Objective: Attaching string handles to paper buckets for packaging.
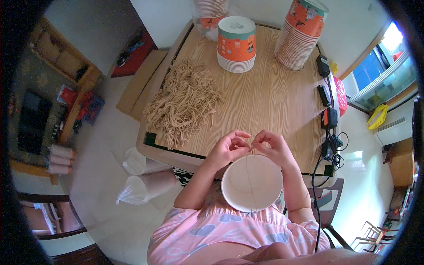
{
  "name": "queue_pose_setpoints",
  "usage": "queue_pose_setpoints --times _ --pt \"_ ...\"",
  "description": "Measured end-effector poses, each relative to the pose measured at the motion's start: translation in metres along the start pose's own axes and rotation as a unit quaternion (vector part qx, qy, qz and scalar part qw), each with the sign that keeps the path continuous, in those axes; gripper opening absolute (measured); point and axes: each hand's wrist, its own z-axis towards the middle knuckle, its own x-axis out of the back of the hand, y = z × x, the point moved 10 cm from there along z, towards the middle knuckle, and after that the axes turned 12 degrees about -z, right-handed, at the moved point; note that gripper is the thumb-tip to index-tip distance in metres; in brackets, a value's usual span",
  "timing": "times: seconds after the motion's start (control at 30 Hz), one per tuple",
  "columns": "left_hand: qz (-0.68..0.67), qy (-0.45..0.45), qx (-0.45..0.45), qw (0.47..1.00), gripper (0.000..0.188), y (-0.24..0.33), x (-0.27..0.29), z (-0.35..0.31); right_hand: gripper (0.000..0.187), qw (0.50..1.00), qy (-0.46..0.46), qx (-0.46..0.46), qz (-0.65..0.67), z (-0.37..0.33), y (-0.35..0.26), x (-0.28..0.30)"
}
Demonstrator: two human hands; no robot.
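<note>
A white paper bucket (236,187) sits against my lap at the table's near edge, its open mouth facing up. One thin tan string (248,173) runs across that mouth from the near rim to the far rim. At the far rim my left hand (229,148) is closed in a pinch on the string. Close beside it, my right hand (272,148) pinches the same string, the two sets of fingertips almost touching. The exact shape of the string between the fingers is too small to make out. A loose heap of tan strings (183,104) lies on the table to the left.
On the wooden table (260,101) stand a short stack of orange-and-green paper buckets (236,46), a taller stack (300,37) at the right and a plastic-wrapped stack (210,20) behind. Black adapters and cables (329,119) line the right edge. Bagged bucket stacks (148,189) lie on the floor.
</note>
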Motion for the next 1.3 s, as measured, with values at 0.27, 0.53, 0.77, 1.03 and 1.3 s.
queue_pose_setpoints --times 0.27,0.53,0.77,1.03,1.3 --pt "-0.023 0.015 0.026 0.999 0.028 -0.012 0.004 0.004 0.005 0.977 -0.033 -0.039 0.207 0.002 0.017 -0.009" --pt "0.021 0.018 0.065 0.998 0.01 -0.017 -0.002 0.002 0.004 0.975 -0.04 -0.011 0.217 0.003 0.015 -0.008" --pt "0.058 0.037 0.028 0.997 0.007 -0.009 0.0 -0.002 0.011 0.995 0.022 -0.017 0.092 -0.008 0.007 0.006" --pt "0.126 0.05 -0.044 0.99 0.009 0.009 -0.002 -0.007 0.012 0.999 -0.026 -0.007 -0.02 -0.013 -0.006 -0.004" --pt "0.123 0.089 -0.148 0.977 0.006 0.035 -0.002 -0.014 0.009 1.0 -0.006 -0.003 -0.006 -0.011 -0.003 -0.002"
